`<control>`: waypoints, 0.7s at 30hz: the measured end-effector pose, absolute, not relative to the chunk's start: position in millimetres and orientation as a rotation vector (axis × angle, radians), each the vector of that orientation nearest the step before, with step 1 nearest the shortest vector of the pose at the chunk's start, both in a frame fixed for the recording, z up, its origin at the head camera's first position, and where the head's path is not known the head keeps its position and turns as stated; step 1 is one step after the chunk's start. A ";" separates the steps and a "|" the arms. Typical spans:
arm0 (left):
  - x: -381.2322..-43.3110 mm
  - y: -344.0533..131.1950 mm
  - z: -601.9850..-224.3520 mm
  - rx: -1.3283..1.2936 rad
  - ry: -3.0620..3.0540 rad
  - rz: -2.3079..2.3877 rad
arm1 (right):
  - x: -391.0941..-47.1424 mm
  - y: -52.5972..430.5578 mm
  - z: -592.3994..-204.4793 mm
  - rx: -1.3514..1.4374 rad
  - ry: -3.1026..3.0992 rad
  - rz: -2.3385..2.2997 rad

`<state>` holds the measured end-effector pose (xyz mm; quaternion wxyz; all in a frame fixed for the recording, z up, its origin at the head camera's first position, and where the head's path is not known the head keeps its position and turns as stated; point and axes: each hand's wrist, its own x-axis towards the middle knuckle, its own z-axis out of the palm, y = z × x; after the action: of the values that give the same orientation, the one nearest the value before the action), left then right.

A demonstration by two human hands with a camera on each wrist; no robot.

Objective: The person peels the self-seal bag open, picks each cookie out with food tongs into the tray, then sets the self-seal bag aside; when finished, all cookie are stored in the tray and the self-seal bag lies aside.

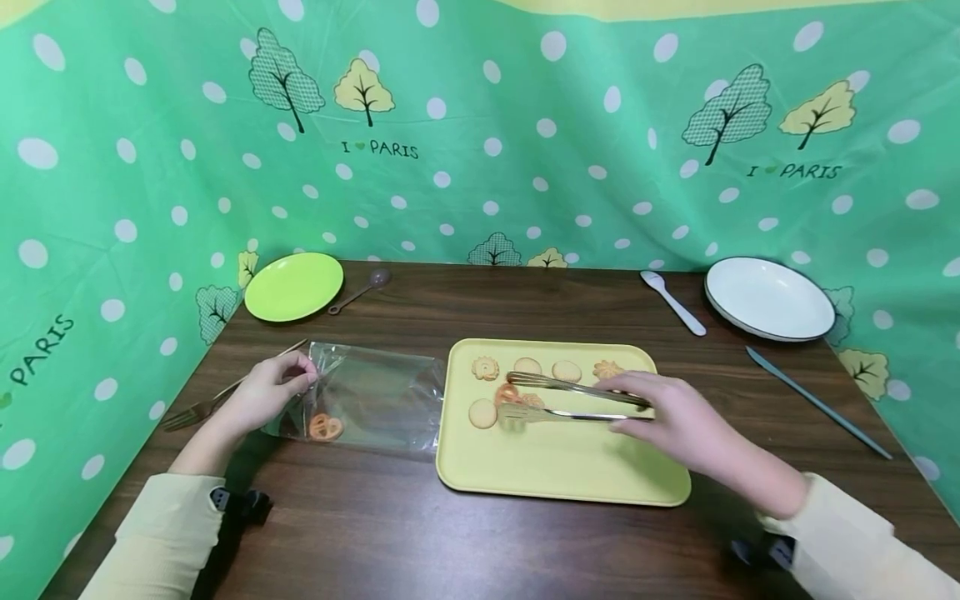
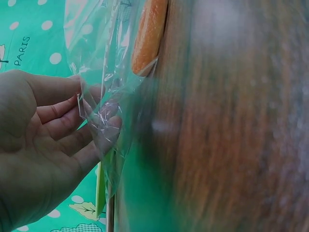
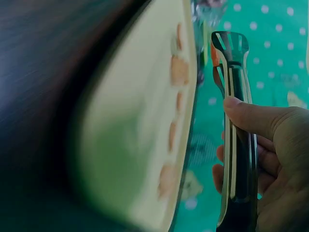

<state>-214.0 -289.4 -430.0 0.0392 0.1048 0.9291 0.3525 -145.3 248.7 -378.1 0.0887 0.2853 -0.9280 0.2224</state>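
My right hand (image 1: 675, 417) grips metal serving tongs (image 3: 236, 121) above the yellow tray (image 1: 562, 479). An orange pretzel cookie (image 1: 506, 393) shows between the tips of the tongs; I cannot tell whether they squeeze it. Around it on the tray are a ring-shaped cookie (image 1: 485, 368), round pale cookies (image 1: 483, 413) and a star-shaped cookie (image 1: 607, 369). On the left, my left hand (image 1: 270, 390) pinches the mouth edge of a clear plastic bag (image 1: 382, 400) between thumb and fingers. One pretzel (image 1: 326, 427) lies inside the bag, near that opening.
A fork (image 1: 198, 411) lies beyond the left hand. At the back left are a green plate (image 1: 294, 287) and a brown spoon (image 1: 363, 292). At the right are a white knife (image 1: 673, 304), a white dish (image 1: 769, 298) and a blue knife (image 1: 817, 402). A polka-dot cloth hangs behind.
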 end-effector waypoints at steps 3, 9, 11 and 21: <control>-214.3 -288.4 -428.6 0.314 2.841 1.079 | -131.8 274.2 -381.8 0.761 -2.778 0.600; -212.9 -288.5 -426.5 0.293 2.825 1.081 | -121.0 304.1 -393.9 0.626 -2.825 0.533; -212.4 -288.7 -426.4 0.286 2.819 1.079 | -121.4 309.2 -397.3 0.609 -2.840 0.523; -216.3 -286.7 -427.1 0.297 2.820 1.078 | -128.1 302.4 -391.7 0.648 -2.832 0.522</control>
<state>-216.3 -286.7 -427.1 0.0539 0.0976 0.9283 0.3549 -128.1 302.4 -391.7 0.0947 0.2185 -0.9551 0.1761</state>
